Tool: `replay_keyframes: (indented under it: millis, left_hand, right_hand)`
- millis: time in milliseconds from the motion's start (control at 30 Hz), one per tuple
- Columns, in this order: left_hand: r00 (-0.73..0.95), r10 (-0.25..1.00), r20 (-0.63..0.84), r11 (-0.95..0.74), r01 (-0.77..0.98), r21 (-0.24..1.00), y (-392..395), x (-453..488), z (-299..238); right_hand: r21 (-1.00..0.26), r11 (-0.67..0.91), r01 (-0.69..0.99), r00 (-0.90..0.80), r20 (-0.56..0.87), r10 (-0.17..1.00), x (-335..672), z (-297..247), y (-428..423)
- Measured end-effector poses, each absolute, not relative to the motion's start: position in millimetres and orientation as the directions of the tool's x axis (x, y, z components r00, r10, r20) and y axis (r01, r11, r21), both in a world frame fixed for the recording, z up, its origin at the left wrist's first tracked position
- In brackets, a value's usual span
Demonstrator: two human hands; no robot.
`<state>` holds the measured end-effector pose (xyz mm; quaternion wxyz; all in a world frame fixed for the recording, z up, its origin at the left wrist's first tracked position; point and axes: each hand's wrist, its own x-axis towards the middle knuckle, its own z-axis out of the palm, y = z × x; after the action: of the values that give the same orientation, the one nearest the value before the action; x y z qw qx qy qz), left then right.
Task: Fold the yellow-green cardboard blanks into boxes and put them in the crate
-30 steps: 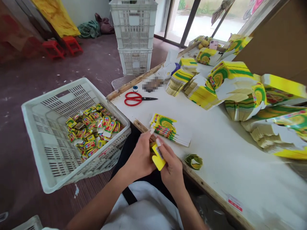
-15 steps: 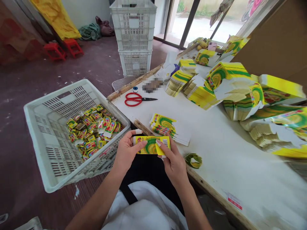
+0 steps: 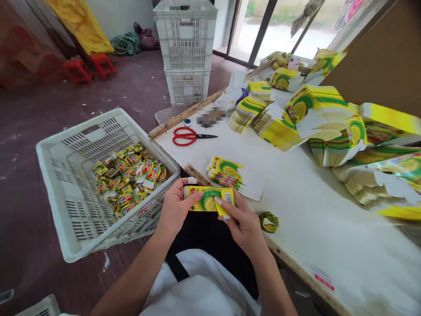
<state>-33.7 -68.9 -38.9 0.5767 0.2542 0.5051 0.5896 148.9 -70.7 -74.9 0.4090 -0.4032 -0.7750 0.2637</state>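
Note:
Between my two hands, over my lap at the table edge, is a small yellow and green printed carton (image 3: 208, 200). My left hand (image 3: 177, 204) grips its left end, thumb on the front face. At the right end, my right hand (image 3: 241, 215) pinches the flap with the barcode. White tape wraps a fingertip on each hand. Just beyond, a small fanned stack of flat cartons (image 3: 226, 171) lies on the white table (image 3: 296, 237). Left of my hands stands a white plastic crate (image 3: 79, 184) with many folded cartons (image 3: 126, 180) in it.
Red-handled scissors (image 3: 194, 137) and a small blue-rimmed spool (image 3: 187, 123) lie on the table's left side. Piles of flat cartons (image 3: 283, 129) cover its far right. A green ring-shaped roll (image 3: 268, 222) sits near the front edge. Stacked white crates (image 3: 187, 48) stand behind.
My right hand has shifted slightly right and down at the carton's flap end. The left hand keeps its hold. The whole view has drifted a little.

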Motion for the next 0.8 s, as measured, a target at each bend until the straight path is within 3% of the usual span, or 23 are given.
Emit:
replay_keyframes:
  millis: [167,300,400,533,600,667,733,800]
  left_hand:
    - [-0.189,0.929,-0.32,0.206,-0.455,0.867,-66.9,-33.4,-45.1]
    - [-0.185,0.93,-0.317,0.204,-0.458,0.865,-64.6,-35.5,-49.2]
    - [-0.161,0.932,-0.326,0.222,-0.459,0.86,-64.6,-31.5,-49.2]
    - [-0.163,0.934,-0.316,0.229,-0.405,0.885,-68.2,-25.9,-47.1]
    - [-0.218,0.934,-0.283,0.209,-0.307,0.929,-69.0,-34.9,-44.9]
    - [-0.397,0.903,-0.164,0.13,-0.111,0.985,-68.0,-56.5,-41.6]
    - [-0.639,0.764,0.093,0.032,0.181,0.983,-66.1,-86.6,-37.9]
    - [-0.707,0.604,0.368,0.072,0.508,0.859,-65.2,-115.3,-35.4]
  right_hand:
    - [-0.762,0.507,0.403,-0.319,0.403,0.858,148.3,-71.0,-66.1]
    - [-0.846,0.437,0.304,-0.33,0.337,0.882,150.3,-69.0,-66.1]
    - [-0.913,0.346,0.214,-0.216,0.301,0.929,143.6,-74.2,-69.4]
    - [-0.929,0.296,0.222,-0.095,0.281,0.955,126.3,-83.2,-72.4]
    - [-0.941,0.27,0.204,-0.115,0.251,0.961,121.2,-86.2,-70.2]
    - [-0.953,0.244,0.178,-0.132,0.223,0.966,122.2,-88.1,-62.6]
    - [-0.944,0.23,0.237,-0.071,0.219,0.973,129.1,-88.6,-49.0]
    - [-0.881,0.192,0.432,0.046,0.234,0.971,138.1,-87.6,-31.5]
